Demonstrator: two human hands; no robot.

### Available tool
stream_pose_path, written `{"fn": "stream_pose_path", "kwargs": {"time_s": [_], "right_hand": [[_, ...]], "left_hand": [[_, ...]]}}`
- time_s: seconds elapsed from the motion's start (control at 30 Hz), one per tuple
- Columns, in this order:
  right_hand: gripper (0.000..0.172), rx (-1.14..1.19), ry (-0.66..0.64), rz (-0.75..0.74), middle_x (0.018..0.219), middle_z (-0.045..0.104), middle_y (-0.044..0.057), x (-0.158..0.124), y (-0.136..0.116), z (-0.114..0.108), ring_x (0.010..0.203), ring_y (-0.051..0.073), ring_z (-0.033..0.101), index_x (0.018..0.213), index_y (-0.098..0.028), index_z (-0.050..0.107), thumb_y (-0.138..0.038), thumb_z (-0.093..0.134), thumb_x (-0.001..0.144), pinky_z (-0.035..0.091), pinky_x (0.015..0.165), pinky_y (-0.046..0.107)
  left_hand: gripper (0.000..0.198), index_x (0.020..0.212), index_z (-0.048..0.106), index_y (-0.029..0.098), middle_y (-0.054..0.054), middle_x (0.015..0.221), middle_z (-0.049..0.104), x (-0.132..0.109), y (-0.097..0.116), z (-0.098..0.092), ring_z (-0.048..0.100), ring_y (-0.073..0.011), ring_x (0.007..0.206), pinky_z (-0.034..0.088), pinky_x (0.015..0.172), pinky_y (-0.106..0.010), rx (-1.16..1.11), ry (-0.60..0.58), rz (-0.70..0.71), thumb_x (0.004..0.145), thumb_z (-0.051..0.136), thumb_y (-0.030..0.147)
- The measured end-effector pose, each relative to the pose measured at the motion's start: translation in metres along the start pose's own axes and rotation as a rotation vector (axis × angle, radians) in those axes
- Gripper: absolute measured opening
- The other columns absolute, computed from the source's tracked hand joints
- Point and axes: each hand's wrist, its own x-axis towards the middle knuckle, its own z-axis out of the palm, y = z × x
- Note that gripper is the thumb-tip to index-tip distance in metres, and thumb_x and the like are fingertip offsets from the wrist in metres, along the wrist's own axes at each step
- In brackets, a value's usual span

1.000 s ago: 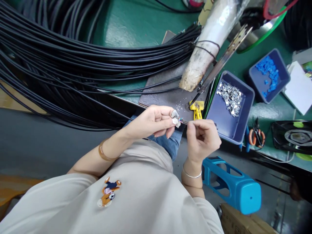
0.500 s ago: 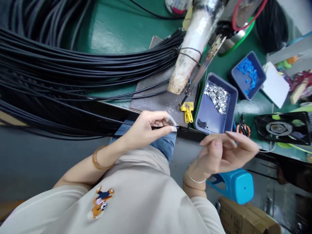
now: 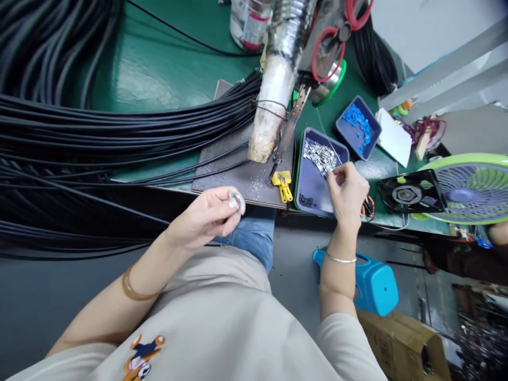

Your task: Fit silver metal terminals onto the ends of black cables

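My left hand (image 3: 208, 216) is closed in a pinch over my lap, its thumb and fingers pressed on the end of a thin black cable (image 3: 119, 203) at the bench edge. My right hand (image 3: 349, 191) reaches into a dark blue tray (image 3: 307, 189), fingertips pinched at the pile of small silver metal clips (image 3: 319, 156). I cannot tell whether a clip is between the fingers. A thick bundle of black cables (image 3: 119, 127) runs in from the left over the green bench.
A wrapped press tool (image 3: 273, 95) stands over a grey plate (image 3: 234, 169) with a yellow fixture (image 3: 283, 185). A second tray holds blue parts (image 3: 357, 124). Small fans (image 3: 464, 188) sit at the right. A blue plastic stool (image 3: 369, 286) and a cardboard box (image 3: 400, 338) stand on the floor.
My right hand left the cable end, swung out to the right and now reaches into the clip tray. My left hand stays pinched on the cable. The view has shifted right.
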Motion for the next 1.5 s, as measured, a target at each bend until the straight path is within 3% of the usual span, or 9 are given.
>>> {"fn": "stream_pose_path", "kwargs": {"time_s": [0.1,0.27,0.57,0.77,1.0,1.2,1.27,1.4,1.5], "right_hand": [[0.012,0.027,-0.083,-0.058,0.074,0.06,0.0,0.02,0.0,0.011,0.07,0.017,0.056,0.076,-0.022,0.053,-0.024,0.06,0.086,0.04,0.071,0.032],[0.014,0.013,-0.202,-0.124,0.078,0.063,0.002,0.028,-0.001,0.015,0.075,0.019,0.056,0.072,-0.022,0.052,-0.018,0.061,0.081,0.04,0.074,0.033],[0.01,-0.028,-0.172,-0.143,0.077,0.062,0.002,0.009,-0.009,0.011,0.074,0.019,0.057,0.072,-0.023,0.049,-0.018,0.056,0.077,0.043,0.073,0.033],[0.016,0.26,-0.026,0.002,0.07,0.061,-0.001,-0.018,-0.008,-0.006,0.054,0.014,0.054,0.087,-0.022,0.057,-0.038,0.057,0.09,0.042,0.058,0.029],[0.023,0.236,-0.215,-0.071,0.067,0.061,-0.002,-0.032,-0.01,-0.015,0.052,0.01,0.044,0.082,-0.021,0.068,-0.042,0.066,0.088,0.038,0.057,0.029],[0.021,0.262,0.049,-0.294,0.115,0.07,0.01,-0.061,-0.039,-0.038,0.105,0.024,0.064,0.109,-0.023,0.071,-0.029,0.067,0.09,0.049,0.092,0.039],[0.015,0.371,-0.126,-0.323,0.1,0.072,0.004,-0.085,-0.05,-0.04,0.098,0.021,0.065,0.103,-0.026,0.071,-0.023,0.068,0.089,0.049,0.09,0.036],[0.014,0.661,-0.843,-0.396,0.089,0.07,0.0,-0.141,-0.059,-0.014,0.076,0.013,0.065,0.097,-0.025,0.07,-0.026,0.057,0.096,0.049,0.069,0.026],[0.018,0.769,-1.06,-0.286,0.094,0.071,0.002,-0.176,-0.059,0.014,0.08,0.014,0.067,0.098,-0.024,0.071,-0.032,0.055,0.097,0.051,0.073,0.027]], "left_hand": [[0.02,0.076,0.065,0.014,0.003,0.046,0.049,0.005,-0.006,-0.002,0.032,-0.0031,0.037,0.022,0.037,-0.015,-0.09,0.155,0.031,0.076,0.079,0.029],[0.02,0.08,0.066,0.012,0.001,0.05,0.054,0.014,-0.007,0.007,0.035,-0.0035,0.039,0.017,0.038,-0.016,-0.015,0.189,0.105,0.075,0.079,0.027],[0.02,0.081,0.063,0.012,0.002,0.056,0.058,0.021,-0.016,0.007,0.032,-0.0008,0.04,0.019,0.039,-0.017,0.233,0.14,0.153,0.08,0.075,0.028],[0.01,0.073,0.063,0.011,0.001,0.058,0.057,0.021,-0.008,0.022,0.051,-0.005,0.053,0.041,0.051,-0.015,0.554,0.06,0.134,0.078,0.07,0.016],[0.007,0.071,0.065,0.012,0.002,0.056,0.056,0.022,-0.007,0.031,0.05,-0.0049,0.051,0.04,0.048,-0.015,0.599,0.063,0.175,0.075,0.07,0.012],[0.014,0.071,0.064,0.013,0.002,0.056,0.058,0.015,-0.017,0.028,0.053,-0.0048,0.048,0.035,0.042,-0.014,0.402,0.263,0.09,0.072,0.078,0.012],[0.016,0.073,0.064,0.013,0.003,0.058,0.059,0.012,-0.019,0.027,0.055,-0.0043,0.048,0.031,0.041,-0.012,0.337,0.309,0.033,0.071,0.08,0.012],[0.019,0.075,0.065,0.015,0.005,0.058,0.059,0.008,-0.02,0.028,0.055,-0.0031,0.048,0.03,0.04,-0.01,0.365,0.319,0.009,0.071,0.082,0.021],[0.021,0.073,0.064,0.015,0.005,0.057,0.059,0.007,-0.02,0.029,0.054,-0.0027,0.047,0.031,0.04,-0.01,0.414,0.29,0.027,0.07,0.083,0.025]]}}
